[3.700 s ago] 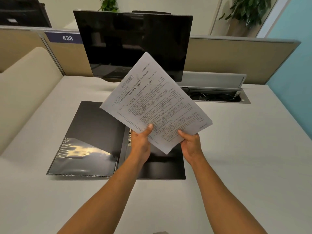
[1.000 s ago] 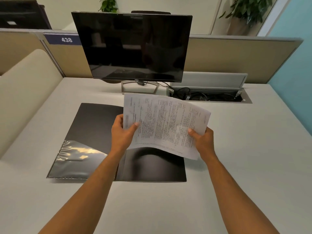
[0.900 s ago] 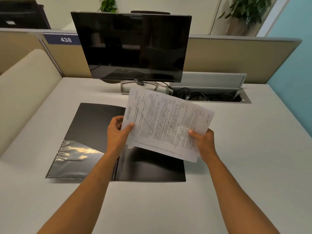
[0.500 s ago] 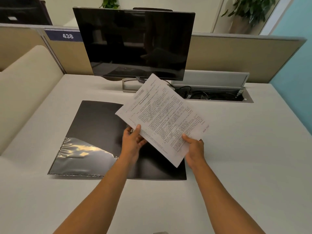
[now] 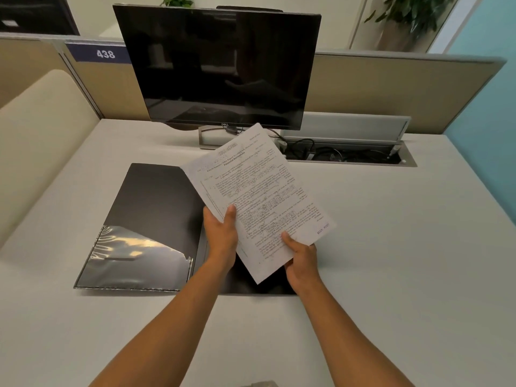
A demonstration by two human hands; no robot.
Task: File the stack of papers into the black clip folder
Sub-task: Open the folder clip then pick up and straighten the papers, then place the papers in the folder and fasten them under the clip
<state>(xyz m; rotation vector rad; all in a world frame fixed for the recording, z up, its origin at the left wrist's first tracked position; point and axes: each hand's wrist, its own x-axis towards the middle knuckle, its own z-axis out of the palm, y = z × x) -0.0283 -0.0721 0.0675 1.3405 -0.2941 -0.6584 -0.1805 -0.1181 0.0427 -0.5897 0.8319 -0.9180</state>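
Note:
A stack of printed white papers (image 5: 257, 191) is held in the air, tilted with its top corner toward the monitor. My left hand (image 5: 222, 236) grips its lower left edge, thumb on top. My right hand (image 5: 300, 259) grips the bottom edge, thumb on the print. Beneath them the black clip folder (image 5: 150, 208) lies open flat on the desk, with a shiny clear pocket on its left flap. The papers and my hands hide most of the folder's right half and its clip.
A dark monitor (image 5: 220, 68) stands at the back of the desk on a metal foot. To its right an open cable tray (image 5: 346, 156) holds black cables. Beige partition panels (image 5: 391, 90) close off the back and left. Pale desk surface (image 5: 405, 247) extends to the right.
The papers went from lying lengthwise between my hands a second ago to standing diagonal, top corner up. Both hands shifted to the lower edges. In the last half second little has moved.

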